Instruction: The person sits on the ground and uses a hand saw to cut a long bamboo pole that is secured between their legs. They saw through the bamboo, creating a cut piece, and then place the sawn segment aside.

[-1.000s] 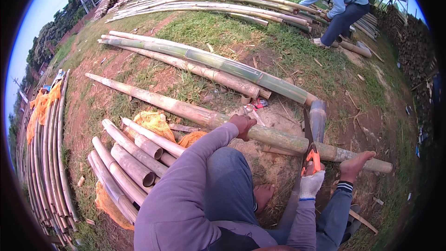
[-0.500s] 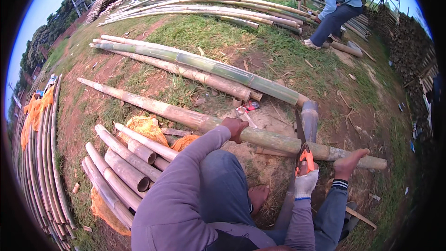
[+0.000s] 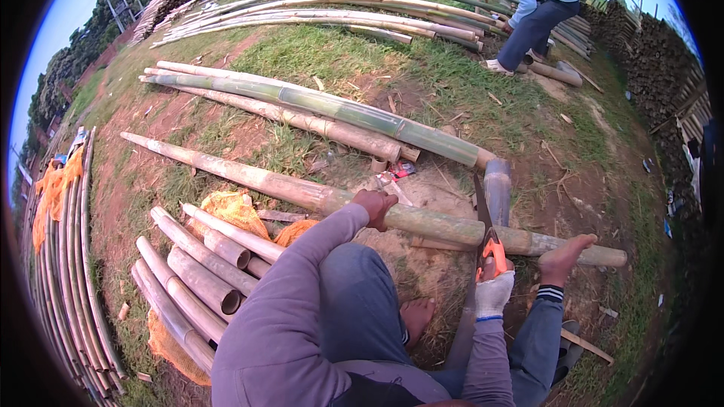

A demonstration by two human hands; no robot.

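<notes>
A long bamboo pole [image 3: 441, 226] lies across in front of me, resting over a crosswise bamboo piece [image 3: 497, 190]. My left hand [image 3: 375, 208] is closed around the pole, left of the saw. In my right hand [image 3: 495, 292], which wears a white glove, is a hand saw [image 3: 493, 250] with an orange handle. Its dark blade crosses the pole and points away from me; I cannot tell how deep the cut goes. My bare right foot [image 3: 564, 260] presses on the pole near its right end.
Beyond lie more bamboo poles [image 3: 339, 109]. Short cut bamboo lengths [image 3: 197, 280] are piled at my left, beside orange netting [image 3: 228, 211]. Farther left is a stack of long poles [image 3: 66, 279]. A co-worker [image 3: 539, 11] bends over bamboo at the far right.
The whole view has shifted slightly. My hands keep their holds on pole and saw, with little visible saw movement. The co-worker's outstretched arm has come down.
</notes>
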